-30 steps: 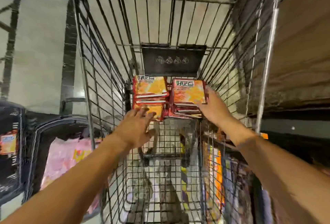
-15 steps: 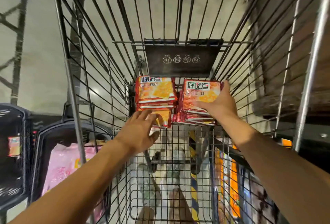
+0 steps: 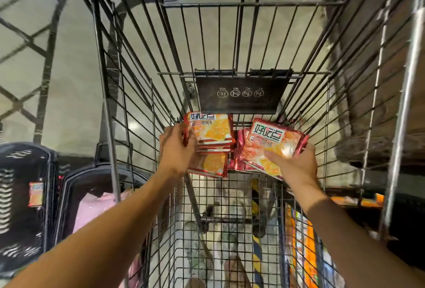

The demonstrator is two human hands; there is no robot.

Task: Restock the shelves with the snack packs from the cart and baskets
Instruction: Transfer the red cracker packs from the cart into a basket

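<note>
Hands are both working inside the cart (image 3: 340, 108), each on its own stack of snack packs. Left hand (image 3: 177, 147) is curling round the side of the left stack (image 3: 211, 140), thumb on top, fingers hidden behind the packs. Right hand (image 3: 292, 163) is pinching the right stack (image 3: 271, 147), thumb pressing on the top pack and fingers wrapping under the far edge; this stack is tilting up off the wire floor, so I judge it is being lifted.

Both stacks are touching each other between the hands. Risk is lying in the slick, loose wrappers: a grip on several at once may be letting lower packs slide out and drop back, or snag in the wire grid. To the left of the left arm, a basket (image 3: 69, 186) is holding pink packs (image 3: 92, 209).
</note>
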